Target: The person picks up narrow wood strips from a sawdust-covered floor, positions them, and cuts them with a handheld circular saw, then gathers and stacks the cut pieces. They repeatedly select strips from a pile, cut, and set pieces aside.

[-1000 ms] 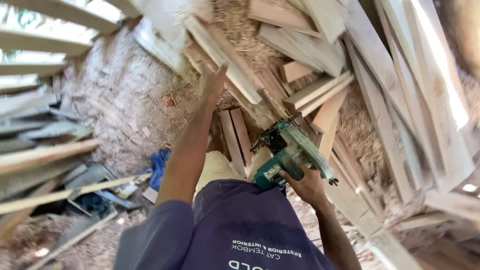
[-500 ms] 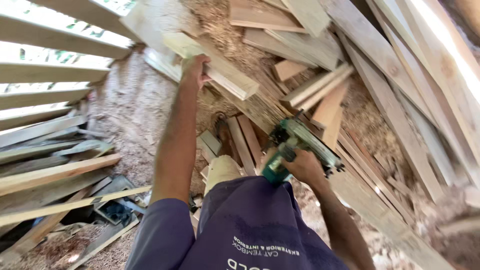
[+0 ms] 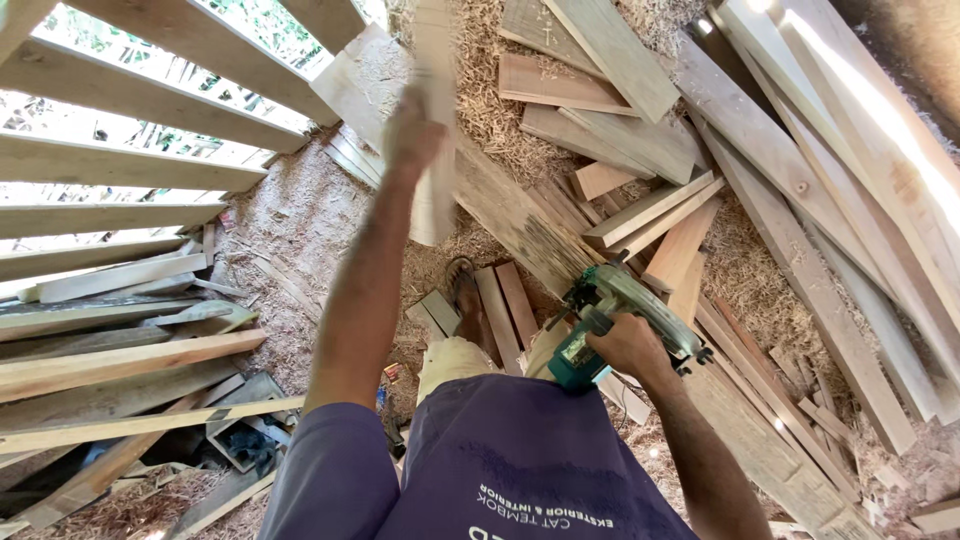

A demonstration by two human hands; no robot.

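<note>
My left hand (image 3: 412, 130) is stretched out and grips a pale wooden plank (image 3: 433, 150) that stands nearly upright, blurred by motion. My right hand (image 3: 628, 348) holds a green nail gun (image 3: 612, 312) by its handle, close to my waist, with its nose pointing left toward the planks on the ground. My purple shirt fills the lower middle of the view. One foot in a sandal (image 3: 464, 296) rests on the sawdust below the plank.
Several loose planks (image 3: 760, 150) lie piled over sawdust ahead and to the right. A slatted wooden frame (image 3: 130, 170) stands at the left, with more boards (image 3: 110, 365) stacked below it. Short offcuts (image 3: 505, 300) lie beside my foot.
My left hand has lifted the plank off the pile and swung it from lying flat to nearly upright. The nail gun has stayed in my right hand at about the same place.
</note>
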